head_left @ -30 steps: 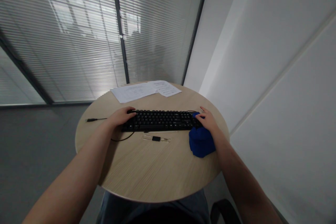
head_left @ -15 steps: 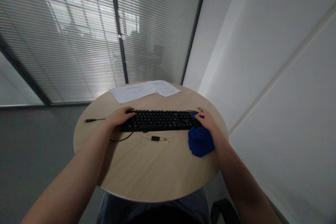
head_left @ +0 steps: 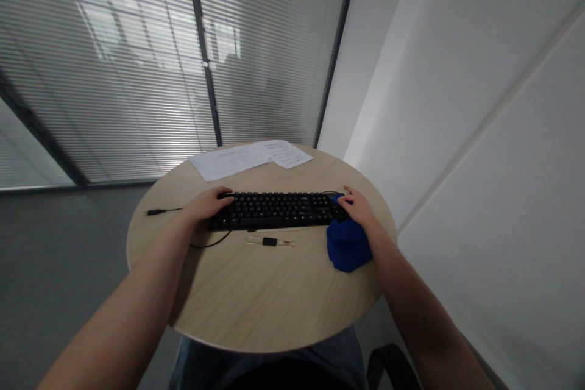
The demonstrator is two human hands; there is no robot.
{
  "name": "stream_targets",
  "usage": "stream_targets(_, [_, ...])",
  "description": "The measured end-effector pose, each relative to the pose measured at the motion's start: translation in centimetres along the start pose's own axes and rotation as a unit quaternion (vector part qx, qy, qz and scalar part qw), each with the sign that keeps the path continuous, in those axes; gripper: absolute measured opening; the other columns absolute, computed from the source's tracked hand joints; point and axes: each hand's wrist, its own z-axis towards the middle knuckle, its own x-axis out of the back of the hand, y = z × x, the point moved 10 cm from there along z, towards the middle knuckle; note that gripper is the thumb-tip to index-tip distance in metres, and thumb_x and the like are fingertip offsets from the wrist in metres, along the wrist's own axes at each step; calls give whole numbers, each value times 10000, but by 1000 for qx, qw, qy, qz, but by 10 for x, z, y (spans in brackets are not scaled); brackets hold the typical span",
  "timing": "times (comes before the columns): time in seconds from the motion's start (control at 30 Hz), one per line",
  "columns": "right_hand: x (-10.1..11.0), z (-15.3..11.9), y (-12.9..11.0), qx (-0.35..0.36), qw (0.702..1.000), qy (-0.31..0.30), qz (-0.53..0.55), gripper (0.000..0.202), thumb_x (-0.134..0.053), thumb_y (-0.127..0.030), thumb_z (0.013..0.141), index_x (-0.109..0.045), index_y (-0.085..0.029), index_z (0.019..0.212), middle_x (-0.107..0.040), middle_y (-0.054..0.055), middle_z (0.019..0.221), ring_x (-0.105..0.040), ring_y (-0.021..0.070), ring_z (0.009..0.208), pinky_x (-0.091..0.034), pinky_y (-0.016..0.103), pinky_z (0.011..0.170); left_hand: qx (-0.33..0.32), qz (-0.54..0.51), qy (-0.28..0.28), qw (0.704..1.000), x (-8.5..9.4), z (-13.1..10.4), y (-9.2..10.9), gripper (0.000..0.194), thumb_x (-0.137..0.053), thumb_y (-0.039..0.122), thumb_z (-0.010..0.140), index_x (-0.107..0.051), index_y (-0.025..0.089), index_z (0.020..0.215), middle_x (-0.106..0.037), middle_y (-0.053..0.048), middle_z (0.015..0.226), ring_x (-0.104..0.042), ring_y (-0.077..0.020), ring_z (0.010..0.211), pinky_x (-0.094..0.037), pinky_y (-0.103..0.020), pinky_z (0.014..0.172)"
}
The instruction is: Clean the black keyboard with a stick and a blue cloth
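Observation:
A black keyboard (head_left: 278,210) lies flat across the round table. Its left end is gripped by my left hand (head_left: 211,202), thumb on top and fingers along the far edge. At the other end, my right hand (head_left: 355,206) pinches a blue cloth (head_left: 349,246) against the keyboard's right side. Most of that cloth hangs below the hand and rests on the tabletop. In front of the keyboard lies a small black piece with clear ends (head_left: 269,242), perhaps a USB stick on a strap; I cannot tell.
White printed sheets (head_left: 233,161) lie at the table's far side. A black cable with a plug (head_left: 156,212) stretches left past my left hand. The round wooden table (head_left: 269,298) stands close to a white wall (head_left: 493,195) on the right and a blind-covered glass partition behind.
The view has shifted very slightly. Both hands, the keyboard and the blue cloth keep almost the same places.

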Motion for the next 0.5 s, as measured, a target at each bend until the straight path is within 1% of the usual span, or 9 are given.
stream_targets(0.2, [-3,1,1,-16,999,-29,12,212,-626,-366,855,-803,-257,819,-624,67,1383,-590,262,1259,-390,460,1141,-1,-9,-1,1000,0,-1,1,621,-530,583,742,-692,208,1211,-730,-85,1225,-648,-297,1157,-470,-369,1037])
stream_targets(0.37, [0,1,5,-21,1000,-15,0,220,-624,-381,859,-807,-260,862,-599,50,1415,-548,262,1310,-346,443,1174,-4,2,1,1000,1,-1,3,605,-525,572,751,-694,209,1205,-723,-84,1245,-648,-294,1162,-464,-366,1046])
stream_targets(0.5, [-3,0,5,-17,1000,-25,2,241,-610,-385,870,-802,-242,851,-586,76,1428,-542,273,1314,-343,450,1174,-3,3,-3,1000,0,-1,3,625,-519,577,750,-691,190,1209,-721,-94,1245,-657,-294,1149,-475,-354,1032])
